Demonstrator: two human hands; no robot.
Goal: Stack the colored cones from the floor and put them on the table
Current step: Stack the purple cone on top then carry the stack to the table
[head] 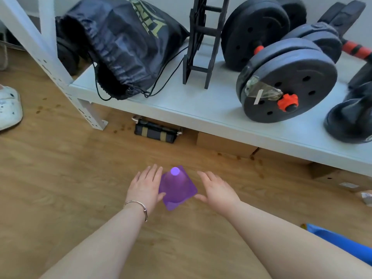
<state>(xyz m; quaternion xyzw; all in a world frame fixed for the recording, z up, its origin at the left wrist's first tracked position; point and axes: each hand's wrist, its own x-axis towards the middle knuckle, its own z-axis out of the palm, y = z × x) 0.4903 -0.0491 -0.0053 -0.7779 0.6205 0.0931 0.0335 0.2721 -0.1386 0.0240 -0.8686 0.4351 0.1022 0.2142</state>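
Note:
A purple cone (178, 188) with a square base stands upright on the wooden floor, in the lower middle of the head view. My left hand (146, 186) is at its left side, fingers spread, thumb touching the base's left edge. My right hand (216, 188) is at its right side, fingers apart, thumb at the base's right corner. Neither hand has closed around the cone. No other cone is in sight.
A low white shelf (201, 109) runs behind the cone, carrying a dark drawstring bag (120, 43), a black rack (203, 43) and dumbbells (285, 81). Cardboard boxes (225, 146) lie under it. A white shoe (8, 107) sits far left, a blue object (340, 242) lower right.

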